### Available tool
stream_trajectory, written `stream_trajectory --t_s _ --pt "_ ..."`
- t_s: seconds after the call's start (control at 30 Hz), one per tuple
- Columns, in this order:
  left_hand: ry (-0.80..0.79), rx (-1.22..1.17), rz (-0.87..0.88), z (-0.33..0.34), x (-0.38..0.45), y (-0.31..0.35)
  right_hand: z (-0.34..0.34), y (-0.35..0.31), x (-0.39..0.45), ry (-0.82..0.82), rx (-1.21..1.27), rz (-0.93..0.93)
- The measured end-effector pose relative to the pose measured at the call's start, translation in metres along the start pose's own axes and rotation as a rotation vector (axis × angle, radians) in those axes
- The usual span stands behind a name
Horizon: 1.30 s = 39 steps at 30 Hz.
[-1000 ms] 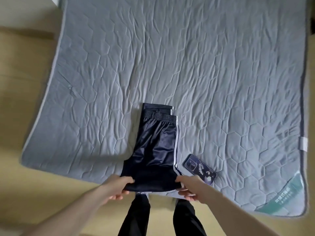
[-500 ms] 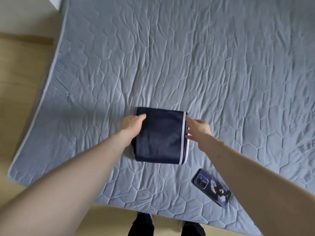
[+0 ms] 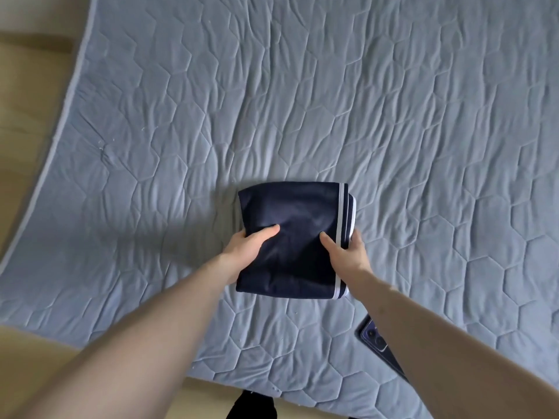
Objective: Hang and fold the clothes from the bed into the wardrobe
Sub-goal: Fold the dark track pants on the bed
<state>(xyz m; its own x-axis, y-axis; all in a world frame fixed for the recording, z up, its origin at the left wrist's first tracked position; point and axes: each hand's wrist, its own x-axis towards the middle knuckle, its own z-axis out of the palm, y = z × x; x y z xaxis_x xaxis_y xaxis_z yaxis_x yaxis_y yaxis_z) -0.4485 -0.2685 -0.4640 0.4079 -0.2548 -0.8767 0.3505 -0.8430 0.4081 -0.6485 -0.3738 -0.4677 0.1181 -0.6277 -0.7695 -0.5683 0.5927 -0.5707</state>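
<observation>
Dark navy shorts (image 3: 290, 213) with a white side stripe lie folded into a compact square on the grey quilted bed cover (image 3: 302, 101). My left hand (image 3: 246, 246) grips the square's left edge, thumb on top and fingers tucked beneath. My right hand (image 3: 348, 251) grips the right, striped edge the same way, thumb lying on the fabric. The near part of the bundle looks slightly lifted off the cover. No wardrobe is in view.
A dark phone (image 3: 379, 346) lies on the bed cover at the lower right, partly hidden by my right forearm. Beige floor (image 3: 27, 86) shows to the left and below the bed edge. My feet show at the bottom edge.
The shorts went from lying long at the bed edge to a folded square. Both hands have since slid from its far corners to its side edges and taken hold.
</observation>
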Motion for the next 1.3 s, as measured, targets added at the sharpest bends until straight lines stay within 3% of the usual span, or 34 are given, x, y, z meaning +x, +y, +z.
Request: stream_trajectory --t_s 0.17,0.3,0.47,0.73,0.93,1.3 --pt "0.021 -0.105 -0.007 0.011 -0.028 -0.006 -0.011 0.006 -0.009 -0.095 0.093 0.005" --pt "0.109 -0.115 0.179 0.018 -0.086 -0.012 -0.042 -0.002 -0.053 -0.145 0.07 -0.013" --pt "0.137 -0.084 0.408 0.004 -0.199 -0.002 -0.092 -0.052 -0.143 -0.216 -0.052 -0.122" --pt "0.279 -0.199 0.463 -0.05 -0.41 0.007 -0.129 -0.142 -0.314 -0.339 -0.216 -0.312" --pt "0.501 -0.378 0.548 -0.139 -0.531 -0.014 -0.073 -0.199 -0.432 -0.459 -0.294 -0.497" --pt "0.818 -0.535 0.582 -0.368 -0.629 -0.105 0.145 -0.273 -0.62 -0.8 -0.384 -0.737"
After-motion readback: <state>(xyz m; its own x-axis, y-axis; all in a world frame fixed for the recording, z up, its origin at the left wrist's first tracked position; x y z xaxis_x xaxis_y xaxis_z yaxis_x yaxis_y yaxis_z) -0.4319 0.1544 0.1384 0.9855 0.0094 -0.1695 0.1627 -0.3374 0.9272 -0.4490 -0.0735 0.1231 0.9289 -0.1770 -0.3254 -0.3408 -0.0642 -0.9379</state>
